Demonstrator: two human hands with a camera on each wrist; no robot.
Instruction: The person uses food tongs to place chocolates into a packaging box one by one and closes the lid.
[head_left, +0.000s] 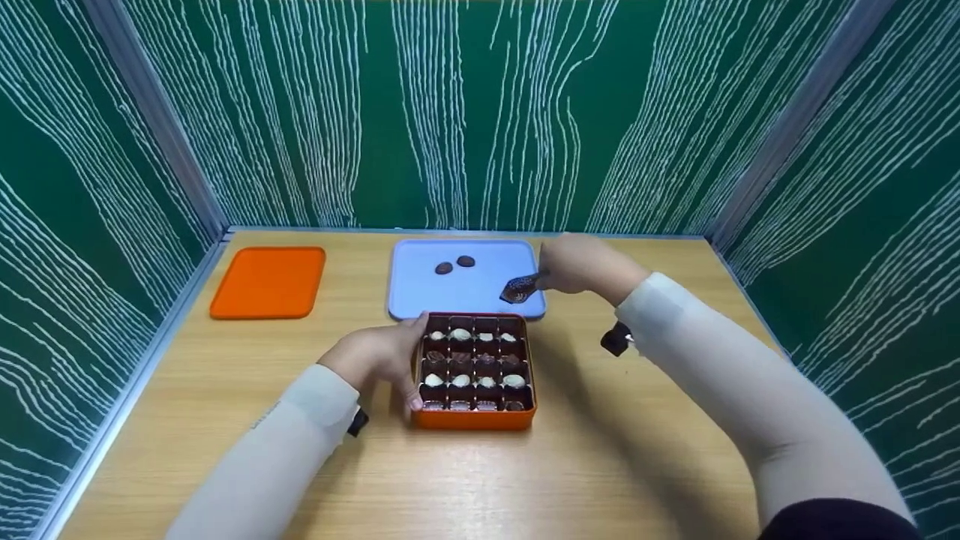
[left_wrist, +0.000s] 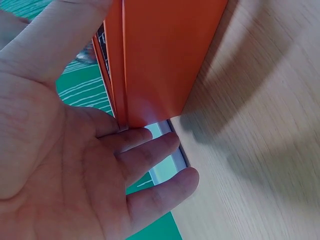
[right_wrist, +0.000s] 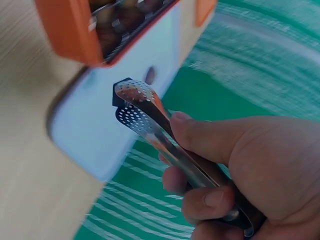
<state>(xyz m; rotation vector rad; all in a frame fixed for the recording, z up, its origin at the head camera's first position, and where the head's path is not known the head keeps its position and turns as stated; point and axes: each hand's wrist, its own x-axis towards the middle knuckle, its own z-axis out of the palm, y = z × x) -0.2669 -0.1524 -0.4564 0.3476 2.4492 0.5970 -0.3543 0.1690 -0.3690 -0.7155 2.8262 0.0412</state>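
Note:
An orange box of chocolates [head_left: 476, 420] stands on the table, its dark divided insert holding rows of white and brown pieces. My left hand [head_left: 381, 358] holds the box along its left side, thumb at the near corner and fingers around the far corner. In the left wrist view, the other fingers [left_wrist: 160, 197] reach past the box's end. My right hand [head_left: 574, 262] grips metal tongs [right_wrist: 172, 145] with perforated tips. A dark angular piece [right_wrist: 118, 90] shows at those tips; its kind is unclear. The tips hover above the light blue tray's [head_left: 420, 296] near-right corner.
Two brown chocolates [head_left: 454, 265] lie on the blue tray behind the box. An orange tray [head_left: 268, 285] lies at the back left of the wooden table [head_left: 585, 480]. Green walls [head_left: 480, 150] with white streaks enclose the back and sides.

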